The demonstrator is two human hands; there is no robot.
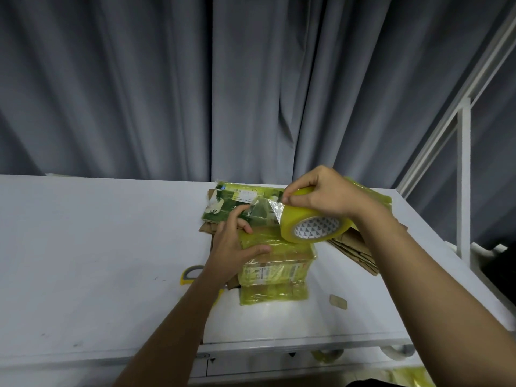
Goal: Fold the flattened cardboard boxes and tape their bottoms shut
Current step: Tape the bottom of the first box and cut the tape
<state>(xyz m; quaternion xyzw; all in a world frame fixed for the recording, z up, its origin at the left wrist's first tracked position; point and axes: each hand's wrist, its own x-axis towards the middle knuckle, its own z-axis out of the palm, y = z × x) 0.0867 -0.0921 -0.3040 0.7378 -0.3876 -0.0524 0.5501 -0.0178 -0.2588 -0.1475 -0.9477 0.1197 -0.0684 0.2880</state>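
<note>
From the head camera, a small cardboard box wrapped in yellowish tape stands on the white table, near its front right part. The left hand rests on the box's top with fingers spread and nearly straight, its fingertips reaching the loose end of a clear strip of tape. The right hand grips a wide roll of yellowish transparent packing tape with a white patterned core, fingers curled over the roll's upper rim, holding it tilted just above the box's far right corner. The strip runs from the roll towards the left hand. The two hands are apart, one on each end of the strip.

Behind the box lies a flattened green-printed cardboard box, and flattened brown cardboard lies to the right beneath the right forearm. A yellow and grey handle shows beside the left wrist. Grey curtains hang behind the table.
</note>
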